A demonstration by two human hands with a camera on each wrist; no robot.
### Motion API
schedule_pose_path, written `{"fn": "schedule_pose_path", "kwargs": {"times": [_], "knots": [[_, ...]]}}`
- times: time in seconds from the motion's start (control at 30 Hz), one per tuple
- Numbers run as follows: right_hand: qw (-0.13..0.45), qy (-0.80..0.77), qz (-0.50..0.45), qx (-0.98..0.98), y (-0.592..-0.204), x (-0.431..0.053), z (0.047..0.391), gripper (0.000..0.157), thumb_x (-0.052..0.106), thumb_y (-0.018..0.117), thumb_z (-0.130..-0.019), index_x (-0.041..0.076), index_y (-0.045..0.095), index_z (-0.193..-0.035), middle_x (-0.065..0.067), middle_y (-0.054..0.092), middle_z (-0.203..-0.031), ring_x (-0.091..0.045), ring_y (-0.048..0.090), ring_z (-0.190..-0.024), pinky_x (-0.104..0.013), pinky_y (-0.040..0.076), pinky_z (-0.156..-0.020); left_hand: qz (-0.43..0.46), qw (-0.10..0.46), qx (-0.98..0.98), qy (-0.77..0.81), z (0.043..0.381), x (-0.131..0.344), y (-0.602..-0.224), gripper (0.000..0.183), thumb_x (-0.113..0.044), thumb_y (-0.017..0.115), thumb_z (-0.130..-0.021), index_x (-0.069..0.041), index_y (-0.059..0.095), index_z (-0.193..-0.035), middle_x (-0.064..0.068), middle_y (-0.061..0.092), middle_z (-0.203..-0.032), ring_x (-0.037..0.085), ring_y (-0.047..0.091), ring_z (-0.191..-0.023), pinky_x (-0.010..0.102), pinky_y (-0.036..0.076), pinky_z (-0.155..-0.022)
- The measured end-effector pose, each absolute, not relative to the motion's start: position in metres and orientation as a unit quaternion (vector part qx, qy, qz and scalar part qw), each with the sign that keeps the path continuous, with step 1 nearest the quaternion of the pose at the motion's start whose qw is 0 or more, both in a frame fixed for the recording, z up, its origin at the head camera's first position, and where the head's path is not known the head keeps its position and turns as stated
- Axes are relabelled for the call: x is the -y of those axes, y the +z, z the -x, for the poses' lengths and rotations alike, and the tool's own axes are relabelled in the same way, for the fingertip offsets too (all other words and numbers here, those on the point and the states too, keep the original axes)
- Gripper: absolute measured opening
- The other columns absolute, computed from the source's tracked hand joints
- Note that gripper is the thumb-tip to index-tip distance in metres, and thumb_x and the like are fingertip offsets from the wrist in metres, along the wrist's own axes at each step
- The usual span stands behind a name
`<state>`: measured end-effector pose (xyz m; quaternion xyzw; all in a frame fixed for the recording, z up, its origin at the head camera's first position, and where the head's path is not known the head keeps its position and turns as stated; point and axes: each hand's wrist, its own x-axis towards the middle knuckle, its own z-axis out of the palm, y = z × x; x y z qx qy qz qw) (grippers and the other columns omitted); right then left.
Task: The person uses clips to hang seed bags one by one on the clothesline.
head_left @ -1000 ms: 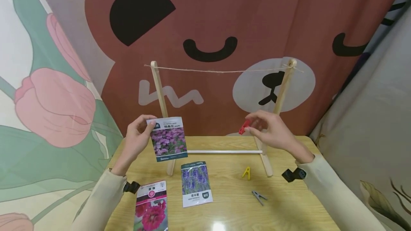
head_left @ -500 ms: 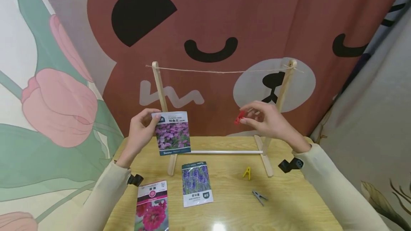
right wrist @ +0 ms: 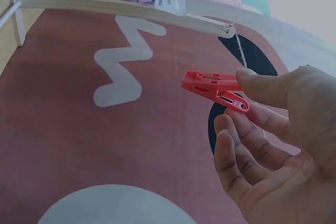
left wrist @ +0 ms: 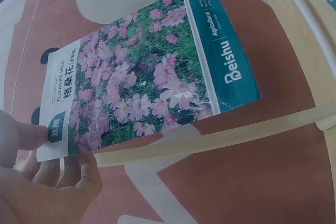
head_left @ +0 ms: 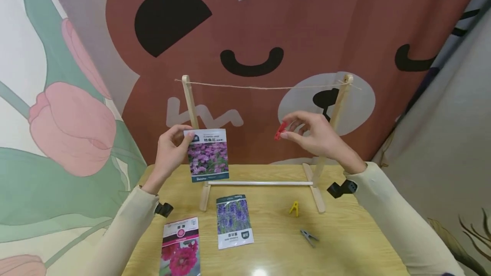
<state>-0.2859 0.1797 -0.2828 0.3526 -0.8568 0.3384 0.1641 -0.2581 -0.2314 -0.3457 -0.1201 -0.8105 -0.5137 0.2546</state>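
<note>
My left hand [head_left: 171,150] pinches the upper left corner of a seed packet [head_left: 208,155] with pink-purple flowers on it. The packet hangs upright in front of the rack's left post; its lower edge carries a teal band in the left wrist view. With thumb and fingers my right hand [head_left: 316,135] pinches a red clothespin [right wrist: 216,88] by its handle end, its nose pointing left. Above both hands a thin string [head_left: 249,87] runs between the two posts of a wooden rack [head_left: 190,101]. Neither the packet nor the clothespin touches the string.
On the wooden table [head_left: 276,242] lie a purple-flower seed packet [head_left: 234,220] and a magenta-flower seed packet [head_left: 180,250]. To the right are a yellow clothespin [head_left: 294,208] and a grey clothespin [head_left: 308,237]. A white bar [head_left: 261,183] joins the rack's feet.
The left hand has lifted the packet slightly and moved it to the right. The right hand has risen and moved left with the red clothespin. Things on the table stay put.
</note>
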Motion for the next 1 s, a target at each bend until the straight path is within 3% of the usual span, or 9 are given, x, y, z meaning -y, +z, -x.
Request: {"fn": "schedule_pose_path", "kwargs": {"times": [0.1,0.3,0.53,0.77,1.0], "knots": [[0.166,0.34,-0.36,0.853,-0.278,-0.174,0.287,0.029,0.022,0.082,-0.097,0.012,0.075,-0.122,0.0,0.076,-0.104,-0.015,0.07,-0.092,-0.03,0.058,-0.079,0.116,0.262,0.813,-0.507,0.259,0.232,-0.343,0.023,-0.019,0.065,-0.109,-0.005,0.072,-0.125,0.019,0.08,-0.108,0.021,0.065,-0.072,0.024,0.043,-0.055],[0.181,0.335,-0.368,0.849,-0.267,-0.168,0.289,0.029,0.018,0.083,-0.096,0.009,0.075,-0.122,-0.002,0.076,-0.104,-0.015,0.07,-0.091,-0.035,0.059,-0.079,0.126,0.255,0.811,-0.512,0.264,0.227,-0.336,0.026,-0.022,0.064,-0.109,-0.003,0.071,-0.124,0.019,0.08,-0.114,0.023,0.073,-0.084,0.02,0.052,-0.068],[0.186,0.333,-0.378,0.844,-0.253,-0.161,0.29,0.032,0.019,0.081,-0.097,0.008,0.074,-0.126,-0.006,0.077,-0.106,-0.015,0.071,-0.091,-0.032,0.059,-0.078,0.128,0.259,0.81,-0.511,0.268,0.225,-0.331,0.023,-0.022,0.064,-0.109,-0.005,0.071,-0.122,0.019,0.08,-0.11,0.02,0.073,-0.08,0.021,0.055,-0.065],[0.19,0.318,-0.367,0.853,-0.232,-0.151,0.29,0.033,0.02,0.082,-0.097,0.009,0.075,-0.127,-0.005,0.076,-0.107,-0.018,0.07,-0.094,-0.042,0.06,-0.083,0.135,0.266,0.81,-0.505,0.272,0.226,-0.327,0.023,-0.023,0.063,-0.11,-0.006,0.071,-0.123,0.017,0.08,-0.115,0.019,0.075,-0.084,0.021,0.056,-0.067],[0.172,0.32,-0.363,0.858,-0.22,-0.14,0.294,0.036,0.02,0.084,-0.095,0.009,0.074,-0.127,-0.003,0.075,-0.102,-0.016,0.068,-0.093,-0.036,0.059,-0.082,0.133,0.271,0.809,-0.505,0.274,0.226,-0.324,0.025,-0.023,0.063,-0.11,-0.005,0.071,-0.124,0.018,0.079,-0.116,0.024,0.075,-0.087,0.02,0.055,-0.068]]}}
